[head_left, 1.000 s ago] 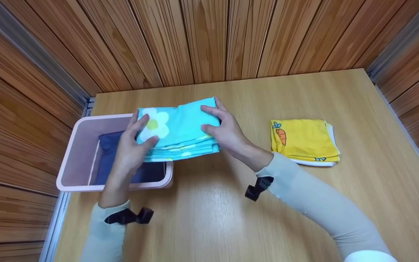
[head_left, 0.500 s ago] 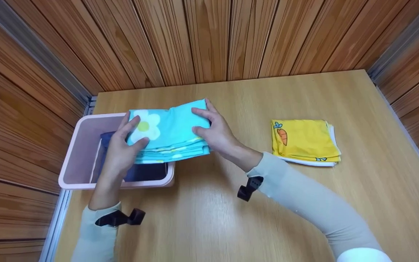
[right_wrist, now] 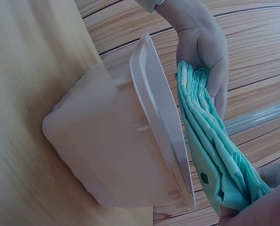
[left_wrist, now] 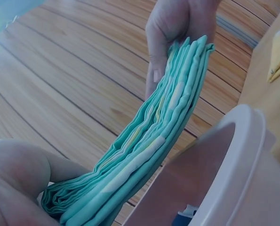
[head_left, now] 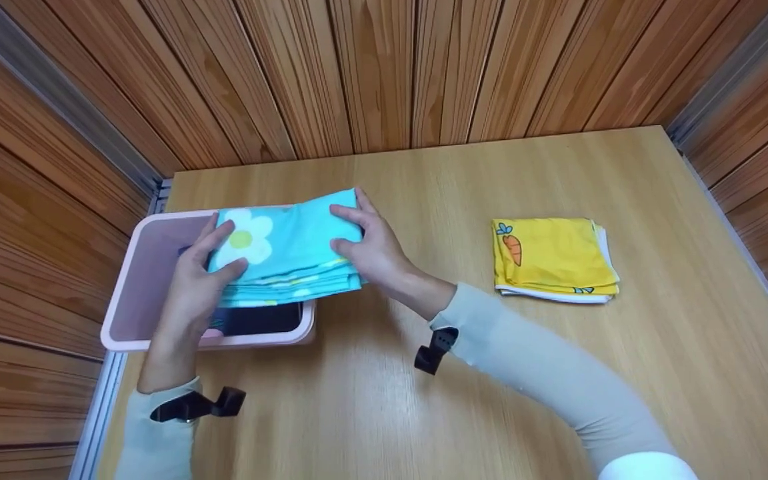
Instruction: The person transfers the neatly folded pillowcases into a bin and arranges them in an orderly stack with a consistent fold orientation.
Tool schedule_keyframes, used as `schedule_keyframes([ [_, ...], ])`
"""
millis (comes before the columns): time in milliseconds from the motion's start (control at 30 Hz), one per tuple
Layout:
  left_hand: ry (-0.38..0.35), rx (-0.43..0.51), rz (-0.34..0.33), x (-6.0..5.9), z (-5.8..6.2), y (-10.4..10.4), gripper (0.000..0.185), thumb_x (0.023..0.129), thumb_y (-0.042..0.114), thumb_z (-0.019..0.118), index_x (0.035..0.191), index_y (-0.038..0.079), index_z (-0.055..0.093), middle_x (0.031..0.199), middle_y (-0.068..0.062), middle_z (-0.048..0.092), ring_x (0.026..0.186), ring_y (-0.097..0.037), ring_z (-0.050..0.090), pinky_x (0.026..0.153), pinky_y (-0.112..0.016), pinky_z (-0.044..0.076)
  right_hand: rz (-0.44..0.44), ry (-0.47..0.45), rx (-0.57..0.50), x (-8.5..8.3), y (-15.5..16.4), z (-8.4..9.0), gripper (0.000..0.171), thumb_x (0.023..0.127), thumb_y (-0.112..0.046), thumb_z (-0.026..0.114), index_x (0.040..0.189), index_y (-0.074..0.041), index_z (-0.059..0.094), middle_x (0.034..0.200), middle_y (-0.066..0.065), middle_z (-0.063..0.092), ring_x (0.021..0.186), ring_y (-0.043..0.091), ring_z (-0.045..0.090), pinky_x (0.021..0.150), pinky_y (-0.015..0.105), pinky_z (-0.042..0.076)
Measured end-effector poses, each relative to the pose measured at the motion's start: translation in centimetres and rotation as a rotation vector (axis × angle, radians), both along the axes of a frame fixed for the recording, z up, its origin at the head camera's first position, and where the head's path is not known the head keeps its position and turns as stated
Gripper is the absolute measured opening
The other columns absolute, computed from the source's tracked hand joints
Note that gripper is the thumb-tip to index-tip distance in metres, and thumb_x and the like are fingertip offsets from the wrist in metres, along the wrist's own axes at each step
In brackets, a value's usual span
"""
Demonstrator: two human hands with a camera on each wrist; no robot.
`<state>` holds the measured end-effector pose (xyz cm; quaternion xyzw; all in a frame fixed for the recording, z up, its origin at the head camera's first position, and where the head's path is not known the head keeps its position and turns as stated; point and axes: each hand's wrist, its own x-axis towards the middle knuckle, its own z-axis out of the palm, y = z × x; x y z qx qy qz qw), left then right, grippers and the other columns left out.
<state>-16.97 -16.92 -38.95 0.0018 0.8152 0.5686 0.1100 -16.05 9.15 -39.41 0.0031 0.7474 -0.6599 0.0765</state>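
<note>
Fingers of my left hand (head_left: 201,277) and my right hand (head_left: 367,250) pinch the two short ends of the folded turquoise flower cloth (head_left: 287,250), thumbs on top. It hangs over the pink plastic bin (head_left: 124,320), above a dark blue cloth (head_left: 257,319). I judge it light, soft and floppy; the layers may slide, so holding both ends seems best.

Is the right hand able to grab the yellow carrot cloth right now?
Probably not yet: the right hand is busy gripping the folded turquoise flower cloth over the pink bin. The yellow carrot cloth lies uncovered on the table, with nothing in between.
</note>
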Motion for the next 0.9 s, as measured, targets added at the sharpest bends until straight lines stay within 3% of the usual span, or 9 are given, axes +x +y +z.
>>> schedule_keyframes([
  [367, -0.004, 0.085, 0.034, 0.0, -0.4, -1.3, 0.064, 0.102, -0.001, 0.055, 0.159, 0.009, 0.030, 0.171, 0.006, 0.007, 0.157, -0.017, -0.003, 0.125, -0.036, 0.003, 0.000, 0.013, -0.042, -0.2, -1.2, -0.2, 0.053, 0.097, 0.003, 0.062, 0.149, -0.004, 0.051, 0.172, 0.000, 0.005, 0.157, 0.021, 0.005, 0.123, 0.030, 0.019],
  [567, -0.072, 0.187, 0.068, 0.0, -0.6, -2.1, 0.065, 0.103, 0.004, 0.055, 0.160, 0.013, 0.027, 0.171, 0.010, 0.008, 0.156, -0.016, -0.006, 0.126, -0.035, 0.004, -0.006, 0.017, -0.042, -0.2, -1.8, -0.3, 0.053, 0.097, 0.003, 0.062, 0.149, -0.005, 0.051, 0.172, 0.000, 0.006, 0.156, 0.021, 0.006, 0.122, 0.029, 0.020],
  [733, -0.087, 0.197, 0.073, 0.1, -0.8, -2.7, 0.065, 0.104, 0.006, 0.055, 0.161, 0.014, 0.026, 0.170, 0.011, 0.008, 0.156, -0.016, -0.007, 0.124, -0.034, 0.009, -0.004, 0.012, -0.044, -0.1, -2.2, -0.3, 0.053, 0.098, 0.001, 0.062, 0.149, -0.006, 0.051, 0.172, -0.001, 0.007, 0.156, 0.020, 0.007, 0.122, 0.029, 0.020],
  [900, -0.088, 0.215, 0.075, 0.0, -0.8, -3.3, 0.065, 0.103, 0.008, 0.057, 0.161, 0.014, 0.026, 0.170, 0.010, 0.007, 0.156, -0.016, -0.009, 0.125, -0.036, 0.001, 0.001, -0.006, -0.037, -0.2, -2.6, -0.3, 0.052, 0.098, 0.000, 0.063, 0.149, -0.008, 0.052, 0.171, -0.002, 0.008, 0.156, 0.018, 0.008, 0.122, 0.029, 0.018],
])
